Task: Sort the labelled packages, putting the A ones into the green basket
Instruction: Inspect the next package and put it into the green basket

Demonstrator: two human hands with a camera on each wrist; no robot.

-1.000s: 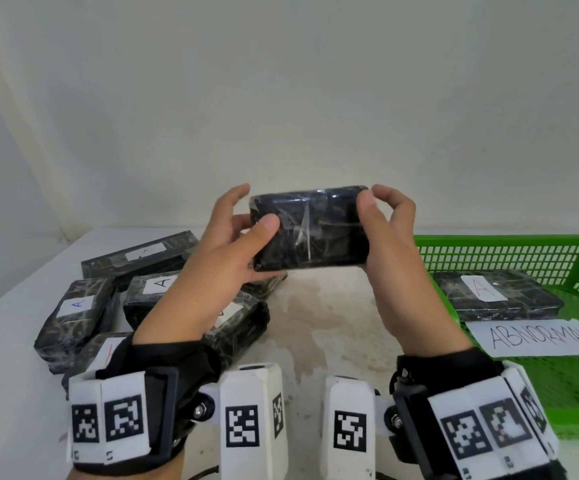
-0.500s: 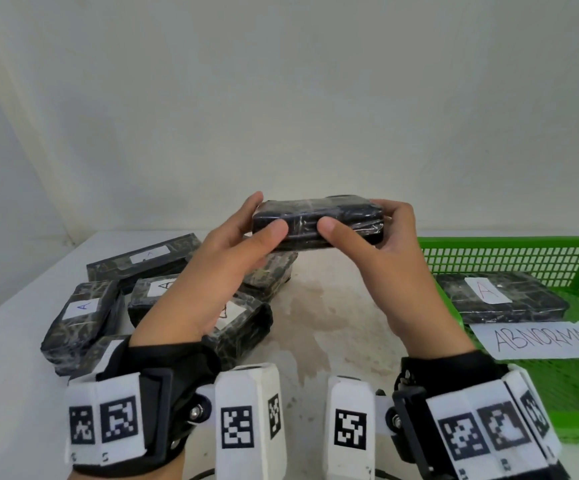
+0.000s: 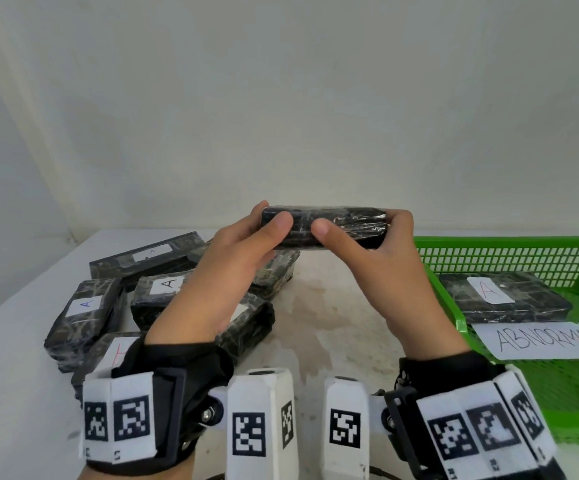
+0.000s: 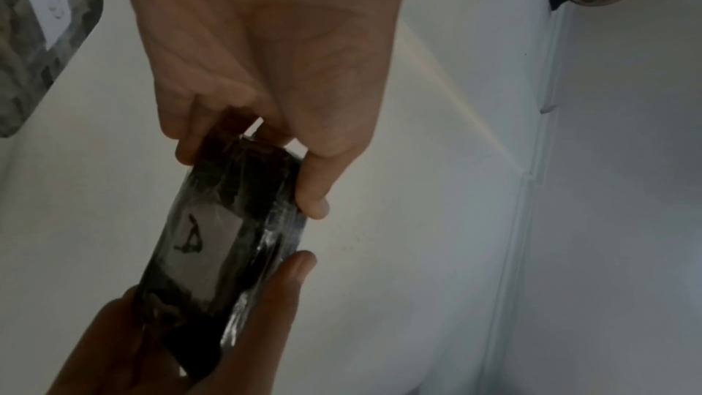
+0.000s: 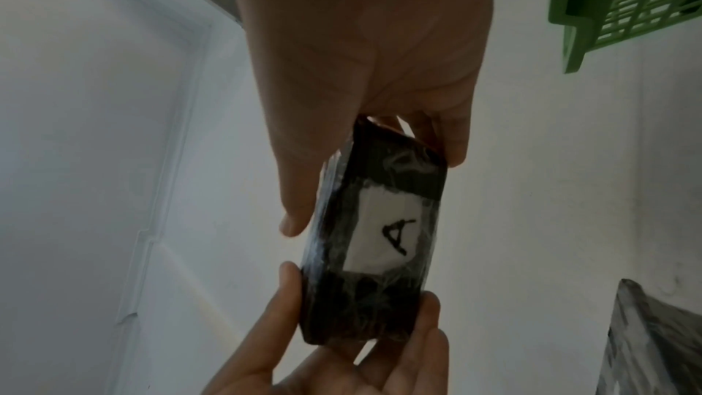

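Note:
I hold a black plastic-wrapped package (image 3: 329,226) level in the air with both hands, above the middle of the table, its long edge toward me. My left hand (image 3: 269,221) pinches its left end and my right hand (image 3: 385,230) its right end, thumbs on the near side. A white label marked A (image 5: 383,239) shows on its underside in both wrist views (image 4: 205,248). The green basket (image 3: 488,249) stands to the right, with one A package (image 3: 502,299) lying in it.
Several more wrapped packages lie piled at the left of the table, some showing A labels (image 3: 85,304) (image 3: 165,285). A paper sheet reading ABNORMAL (image 3: 544,341) lies in the basket. A white wall stands close behind the table.
Both hands have turned the package from broad face toward me to edge-on and lowered it a little. The thumbs have slid closer together along its near side.

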